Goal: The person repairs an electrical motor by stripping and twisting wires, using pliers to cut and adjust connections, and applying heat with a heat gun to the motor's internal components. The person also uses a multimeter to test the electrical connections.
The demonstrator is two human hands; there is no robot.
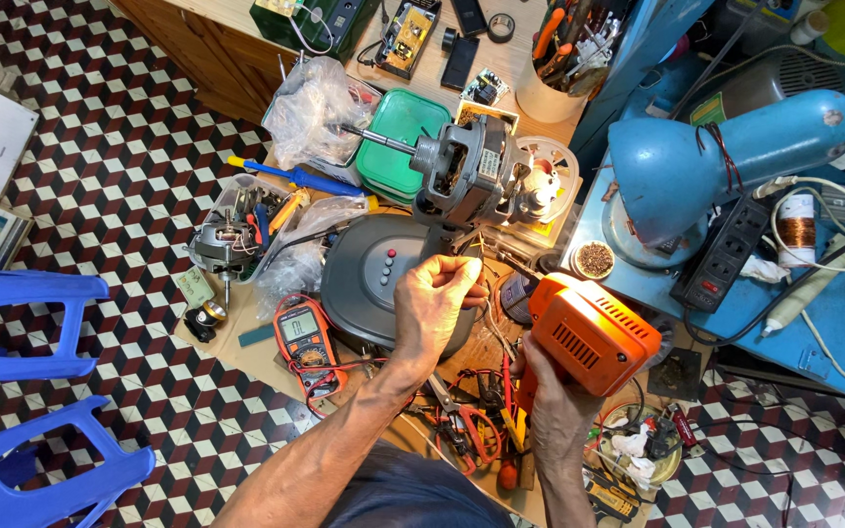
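Wires, thin and pale (482, 293), run down from the grey metal fan motor with its bare steel shaft (466, 171) at the upper centre of the frame, and your left hand (432, 308) has its fingers pinched together on them, which keeps the leads taut and clear of the round dark grey fan base with push buttons (364, 279) directly beneath. Your right hand (552, 396), at lower right of centre, is wrapped tight around the grip of the orange box-shaped soldering gun with vented sides (591, 332); you hold its nose toward the pinched leads, so the work point sits between both hands. The tip itself is hidden, so contact with the wires cannot be confirmed. The orange-cased digital multimeter (305, 337) lies flat at left of the base, display upward for reading. Red-handled pliers (466, 430) rest just below your left wrist, within reach.
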